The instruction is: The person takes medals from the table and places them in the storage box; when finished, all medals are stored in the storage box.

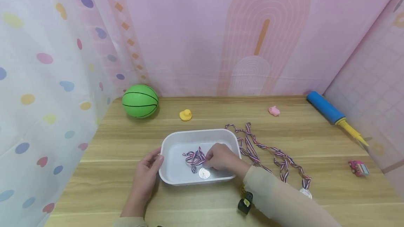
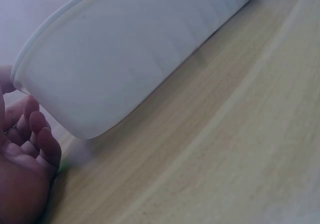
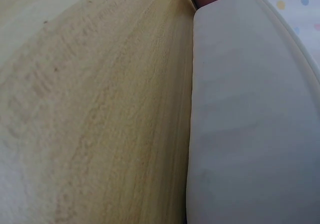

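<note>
A white plastic basin (image 1: 176,181) rests on the wooden table. My left hand (image 1: 147,169) grips its left end, with the thumb over the rim and the fingers outside; the left wrist view shows these fingers (image 2: 47,146) bent beneath the rim. Inside the basin lies a silver medal (image 1: 204,173) with a crumpled striped ribbon (image 1: 194,158). My right hand (image 1: 221,157) reaches in over the right wall, its curled fingers pinching the ribbon beside the medal disc. The fingertips are partly hidden. In the right wrist view only the basin's outer wall (image 3: 250,108) shows large.
More striped ribbons (image 1: 252,146) with a silver medal (image 1: 305,193) lie right of the basin. Farther back are a green ball (image 1: 140,101), a yellow duck (image 1: 185,115), a pink pig (image 1: 274,110) and a blue hand pump (image 1: 326,108). A pink toy car (image 1: 358,168) stands far right.
</note>
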`<control>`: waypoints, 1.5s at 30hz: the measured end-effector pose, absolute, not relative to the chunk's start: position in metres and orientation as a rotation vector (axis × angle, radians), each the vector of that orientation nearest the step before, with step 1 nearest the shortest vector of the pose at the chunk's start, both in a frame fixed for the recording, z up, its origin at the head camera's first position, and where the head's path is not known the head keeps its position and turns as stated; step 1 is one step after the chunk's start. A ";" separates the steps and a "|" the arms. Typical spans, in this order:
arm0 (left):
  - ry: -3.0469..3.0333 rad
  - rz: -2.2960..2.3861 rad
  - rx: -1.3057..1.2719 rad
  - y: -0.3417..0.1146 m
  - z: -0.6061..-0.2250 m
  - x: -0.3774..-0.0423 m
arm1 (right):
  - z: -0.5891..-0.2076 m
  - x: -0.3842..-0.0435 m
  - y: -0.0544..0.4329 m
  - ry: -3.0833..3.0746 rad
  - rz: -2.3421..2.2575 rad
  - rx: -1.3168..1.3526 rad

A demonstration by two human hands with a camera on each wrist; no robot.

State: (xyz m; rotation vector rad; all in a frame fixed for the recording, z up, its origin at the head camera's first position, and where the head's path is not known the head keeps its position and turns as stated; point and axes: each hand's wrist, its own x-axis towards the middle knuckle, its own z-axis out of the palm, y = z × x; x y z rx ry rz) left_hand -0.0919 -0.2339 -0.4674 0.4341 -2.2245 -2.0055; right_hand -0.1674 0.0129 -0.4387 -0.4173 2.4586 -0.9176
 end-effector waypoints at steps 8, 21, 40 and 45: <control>-2.227 -2.005 0.439 -0.233 -0.467 -0.093 | -0.441 -0.169 0.015 2.461 -0.922 -0.414; -2.252 -2.009 0.458 -0.233 -0.467 -0.092 | -0.439 -0.166 0.013 2.373 -0.951 -0.439; -2.229 -1.999 0.450 -0.235 -0.468 -0.092 | -0.397 -0.163 0.039 2.498 -1.008 -0.543; -2.210 -1.995 0.452 -0.234 -0.468 -0.093 | -0.378 -0.157 0.091 2.569 -1.191 -0.563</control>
